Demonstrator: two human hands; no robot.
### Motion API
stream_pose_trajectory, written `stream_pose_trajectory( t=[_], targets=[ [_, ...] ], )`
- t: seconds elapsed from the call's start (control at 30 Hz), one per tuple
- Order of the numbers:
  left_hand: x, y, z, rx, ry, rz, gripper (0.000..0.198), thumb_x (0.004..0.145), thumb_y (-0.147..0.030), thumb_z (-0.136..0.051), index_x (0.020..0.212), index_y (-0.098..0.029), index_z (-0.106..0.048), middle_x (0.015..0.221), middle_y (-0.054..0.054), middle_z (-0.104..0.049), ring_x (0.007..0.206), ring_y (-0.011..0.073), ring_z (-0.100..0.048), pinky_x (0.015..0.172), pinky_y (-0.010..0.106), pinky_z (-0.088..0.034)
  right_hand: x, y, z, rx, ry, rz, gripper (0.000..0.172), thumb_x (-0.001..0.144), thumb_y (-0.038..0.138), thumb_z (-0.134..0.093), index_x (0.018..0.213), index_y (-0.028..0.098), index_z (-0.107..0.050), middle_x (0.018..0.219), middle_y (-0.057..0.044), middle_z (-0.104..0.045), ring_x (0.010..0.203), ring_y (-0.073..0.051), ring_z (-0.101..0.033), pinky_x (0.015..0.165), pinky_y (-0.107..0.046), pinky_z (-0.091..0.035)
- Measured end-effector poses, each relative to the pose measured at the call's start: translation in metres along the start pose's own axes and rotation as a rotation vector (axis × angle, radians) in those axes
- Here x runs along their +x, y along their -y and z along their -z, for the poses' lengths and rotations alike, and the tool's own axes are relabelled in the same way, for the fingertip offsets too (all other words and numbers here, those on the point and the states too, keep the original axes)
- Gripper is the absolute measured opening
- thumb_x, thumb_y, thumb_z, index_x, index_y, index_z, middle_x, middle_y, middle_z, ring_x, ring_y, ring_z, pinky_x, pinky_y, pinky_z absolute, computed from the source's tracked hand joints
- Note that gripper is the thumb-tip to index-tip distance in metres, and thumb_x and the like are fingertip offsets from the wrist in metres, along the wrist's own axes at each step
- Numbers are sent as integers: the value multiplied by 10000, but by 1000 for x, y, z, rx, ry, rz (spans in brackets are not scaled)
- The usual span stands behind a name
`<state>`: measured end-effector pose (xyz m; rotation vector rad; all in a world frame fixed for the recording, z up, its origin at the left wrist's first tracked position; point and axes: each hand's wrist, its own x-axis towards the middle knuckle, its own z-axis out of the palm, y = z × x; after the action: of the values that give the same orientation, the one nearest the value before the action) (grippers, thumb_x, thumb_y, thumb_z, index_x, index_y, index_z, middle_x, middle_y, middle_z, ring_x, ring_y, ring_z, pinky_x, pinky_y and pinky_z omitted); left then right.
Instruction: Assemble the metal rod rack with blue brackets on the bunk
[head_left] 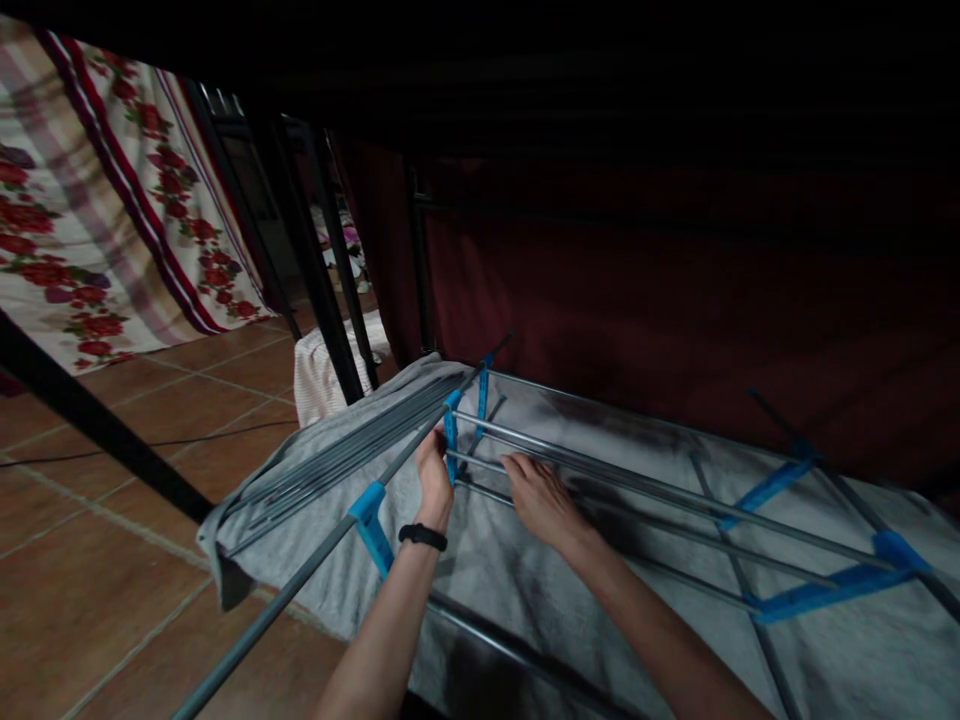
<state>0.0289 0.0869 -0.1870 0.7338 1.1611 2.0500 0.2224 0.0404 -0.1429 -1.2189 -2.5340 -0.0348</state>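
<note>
My left hand [433, 482], fingers part-hidden, at a blue bracket [451, 438]; my right hand [543, 503] half-curled at a rod [480, 462], either grip uncertain.

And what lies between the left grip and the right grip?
In the head view, a blue bracket and parts of grey rods, with the blanket visible behind.

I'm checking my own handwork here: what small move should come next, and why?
Probably nudge the metal rod toward the blue bracket to check its seating: your left hand is at that bracket, your right hand is at the rod, and its fit is hard to see.
</note>
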Motion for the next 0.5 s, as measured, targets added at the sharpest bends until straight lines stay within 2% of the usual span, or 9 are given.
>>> stream_pose_trajectory(
  t=[0.13,0.23,0.37,0.5],
  targets=[
    [9,-3,-7,-16,138,38,369,936,-435,-361,847,-141,-565,658,-9,-608,676,120,-601,681,223,-457,34,10,-5,31,109,5,464,915,106,-362,1356,193,-476,1181,-110,-628,997,-225,-625,877,-337,-457],
    [17,-3,-10,-81,198,104,429,943,-501,-346,794,-152,-547,578,-33,-550,575,97,-553,563,202,-404,57,14,-11,154,146,18,438,912,163,-435,1346,206,-483,1232,-92,-621,1056,-208,-618,889,-300,-461],
    [25,-1,-15,-207,165,160,449,929,-523,-391,672,-173,-507,525,-46,-502,503,74,-495,509,200,-364,80,18,-19,281,168,51,434,902,185,-488,1335,190,-481,1277,-90,-615,1134,-205,-594,928,-297,-455],
    [30,0,-18,-284,131,183,451,893,-555,-447,629,-191,-481,508,-53,-498,473,75,-462,496,205,-377,89,23,-20,274,183,22,385,946,218,-433,1323,172,-495,1235,-105,-645,1123,-219,-609,916,-311,-464]
  ],
)
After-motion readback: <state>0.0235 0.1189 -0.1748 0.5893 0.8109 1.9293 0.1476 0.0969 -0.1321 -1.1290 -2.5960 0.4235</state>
